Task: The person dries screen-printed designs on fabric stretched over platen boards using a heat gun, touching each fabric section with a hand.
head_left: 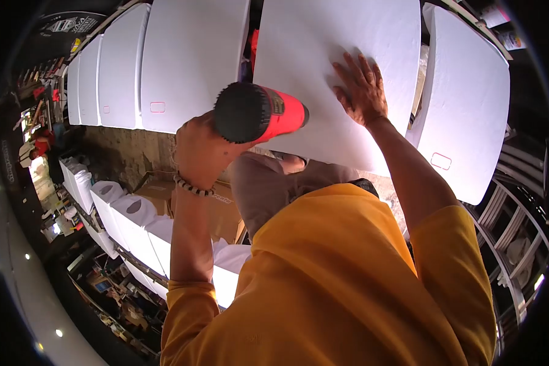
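Note:
My left hand (198, 152) is wrapped round the hidden handle of a red heat gun (283, 116) with a black ribbed rear cap. The gun's dark nozzle end points right, over the near part of a large white panel (299, 43). Lying flat on that panel, my right hand (365, 91) has its fingers spread and holds nothing. A beaded bracelet (193, 186) circles my left wrist. The panel's surface looks smooth with faint unevenness.
More white panels stand in a row left (192, 55) and right (470, 104), some with small red rectangle outlines. Cardboard boxes (216, 210) and white pieces with round holes (134, 207) are at lower left. A metal rack (512, 235) stands at right.

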`<state>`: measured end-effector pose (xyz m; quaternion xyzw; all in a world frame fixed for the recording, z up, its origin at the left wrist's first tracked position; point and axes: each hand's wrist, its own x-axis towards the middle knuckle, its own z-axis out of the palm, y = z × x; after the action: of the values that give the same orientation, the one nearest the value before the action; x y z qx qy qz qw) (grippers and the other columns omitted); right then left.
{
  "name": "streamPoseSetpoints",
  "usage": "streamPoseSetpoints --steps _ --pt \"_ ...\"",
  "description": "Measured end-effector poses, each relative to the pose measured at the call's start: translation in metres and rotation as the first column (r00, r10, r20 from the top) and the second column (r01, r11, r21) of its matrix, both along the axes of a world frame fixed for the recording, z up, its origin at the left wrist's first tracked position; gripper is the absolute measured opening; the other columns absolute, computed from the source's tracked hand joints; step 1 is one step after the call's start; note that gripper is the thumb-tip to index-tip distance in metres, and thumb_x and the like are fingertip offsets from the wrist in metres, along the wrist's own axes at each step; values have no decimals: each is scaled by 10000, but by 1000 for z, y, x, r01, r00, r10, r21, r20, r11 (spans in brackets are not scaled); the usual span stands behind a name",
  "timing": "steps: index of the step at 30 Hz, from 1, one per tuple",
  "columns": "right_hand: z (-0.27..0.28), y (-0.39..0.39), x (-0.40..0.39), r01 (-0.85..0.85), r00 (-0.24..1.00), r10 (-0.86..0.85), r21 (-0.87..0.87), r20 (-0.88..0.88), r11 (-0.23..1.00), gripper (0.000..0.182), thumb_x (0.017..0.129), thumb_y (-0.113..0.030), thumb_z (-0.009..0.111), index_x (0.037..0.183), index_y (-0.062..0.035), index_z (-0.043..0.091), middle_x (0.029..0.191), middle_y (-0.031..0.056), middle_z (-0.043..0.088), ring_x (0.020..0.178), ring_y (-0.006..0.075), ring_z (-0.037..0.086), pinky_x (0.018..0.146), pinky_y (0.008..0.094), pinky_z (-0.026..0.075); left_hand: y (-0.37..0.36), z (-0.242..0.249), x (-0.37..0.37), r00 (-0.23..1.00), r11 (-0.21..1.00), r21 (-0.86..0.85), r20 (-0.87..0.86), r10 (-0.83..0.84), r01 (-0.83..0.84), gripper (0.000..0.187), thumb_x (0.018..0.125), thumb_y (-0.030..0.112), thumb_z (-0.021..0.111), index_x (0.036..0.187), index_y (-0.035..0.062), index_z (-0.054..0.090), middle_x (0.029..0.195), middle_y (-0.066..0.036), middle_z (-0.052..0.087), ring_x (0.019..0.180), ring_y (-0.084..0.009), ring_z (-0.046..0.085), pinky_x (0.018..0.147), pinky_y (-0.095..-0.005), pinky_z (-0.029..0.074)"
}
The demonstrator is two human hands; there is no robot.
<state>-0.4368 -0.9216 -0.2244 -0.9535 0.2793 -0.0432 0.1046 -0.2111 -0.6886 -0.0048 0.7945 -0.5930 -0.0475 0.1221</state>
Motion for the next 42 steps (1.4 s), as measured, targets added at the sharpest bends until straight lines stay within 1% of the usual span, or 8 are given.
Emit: streamPoseSetpoints --steps 5,8,11,16,29,32,38,42 --pt "2 1 0 -8 1000 8 14 -22 1000 595 1081 -498 503 1640 -320 400 1769 5 225 1646 287 152 1347 529 87 14 16 17 996 999 47 84 0 -4 491 693 438 994 824 43 733 684 -96 718 546 -316 667 559 -392 553" --pt "1 1 0 -6 1000 6 20 -11 1000 595 1081 -491 508 1639 -320 399 1768 7 227 1646 287 149 1348 527 82 21 37 28 987 985 75 -27 155 -153 509 679 450 1000 824 41 734 676 -101 719 557 -322 680 573 -402 560" --pt "-2 1 1 -12 1000 12 15 1 1000 592 1081 -492 505 1638 -318 400 1768 9 227 1646 287 148 1348 528 82 28 38 33 973 956 180 59 223 -230 515 679 486 977 790 50 727 670 -111 704 628 -346 715 583 -419 564" --pt "-2 0 0 -4 999 3 21 45 1000 592 1071 -469 540 1628 -295 439 1756 30 268 1634 318 189 1326 553 149 31 13 37 986 976 143 46 161 -166 529 670 480 993 803 43 727 663 -99 710 580 -322 691 573 -407 556" --pt "-9 1 -2 -4 1000 5 -19 13 1000 591 1076 -525 481 1632 -337 413 1762 0 245 1644 291 159 1343 543 108 0 -14 2 996 999 -3 -77 -44 44 350 678 302 896 733 79 631 715 -81 643 637 -347 649 587 -443 529" --pt "-9 1 -1 -10 1000 11 -25 23 1000 596 1077 -533 473 1636 -339 406 1765 -4 238 1644 292 157 1342 543 108 -1 -13 -4 992 994 8 -71 -107 108 391 683 338 955 776 65 691 716 -112 688 629 -343 649 568 -443 512" --pt "-8 0 -1 -17 1000 17 -44 -5 999 601 1082 -537 460 1646 -343 390 1768 -3 229 1643 292 154 1344 543 98 16 -21 3 1000 998 -66 7 0 1 284 702 235 861 760 69 639 723 -95 656 626 -367 645 565 -449 521" --pt "-7 0 1 -15 1000 15 -47 -8 999 597 1086 -536 454 1647 -341 388 1767 3 229 1644 296 144 1344 544 96 35 -6 19 995 996 -10 39 92 -91 445 709 413 975 771 60 711 680 -92 700 573 -311 660 543 -392 527"
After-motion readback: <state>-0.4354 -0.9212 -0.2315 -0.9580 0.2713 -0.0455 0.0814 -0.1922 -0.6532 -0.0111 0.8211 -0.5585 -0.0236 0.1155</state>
